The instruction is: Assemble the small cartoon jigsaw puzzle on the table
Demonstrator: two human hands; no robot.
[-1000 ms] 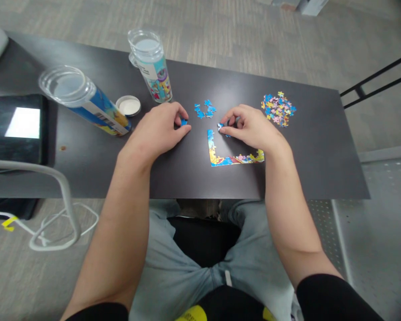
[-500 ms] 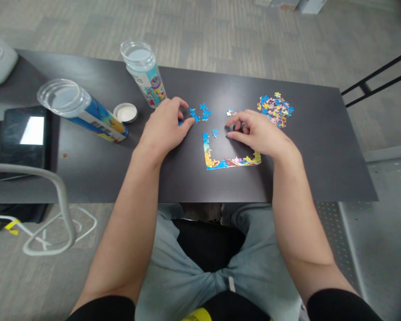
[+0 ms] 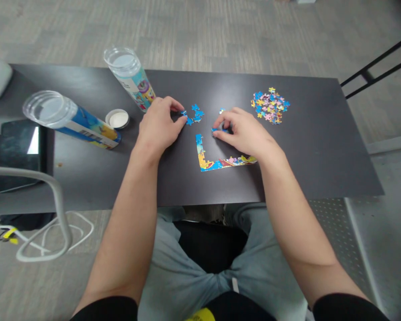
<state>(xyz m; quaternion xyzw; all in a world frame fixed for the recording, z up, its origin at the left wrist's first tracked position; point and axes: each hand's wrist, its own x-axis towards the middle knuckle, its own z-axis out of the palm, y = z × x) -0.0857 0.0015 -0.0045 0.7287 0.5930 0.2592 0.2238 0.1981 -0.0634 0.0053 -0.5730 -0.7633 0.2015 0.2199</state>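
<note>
My right hand [image 3: 242,131] pinches a blue jigsaw puzzle piece [image 3: 214,129] between thumb and fingers, just above the joined puzzle border [image 3: 217,165]. That border forms an L: a left side and a bottom edge, its right end partly behind my right wrist. Another blue piece [image 3: 183,113] sits between the thumb and index finger of my left hand [image 3: 160,125], low over the table. Beside those fingertips lie several loose blue pieces [image 3: 196,113]. One more piece [image 3: 222,110] shows behind my right fingers, mostly hidden.
A pile of mixed puzzle pieces [image 3: 270,105] lies at the right on the dark table [image 3: 321,147]. Two clear-topped tubes, one near [image 3: 90,129] and one farther [image 3: 133,80], stand left, with a round lid [image 3: 117,119] between them. A black tablet [image 3: 18,151] lies far left.
My right hand has moved left and closed on the blue piece that lay inside the border's corner. My left fingers have shifted slightly, and the camera view has moved a little.
</note>
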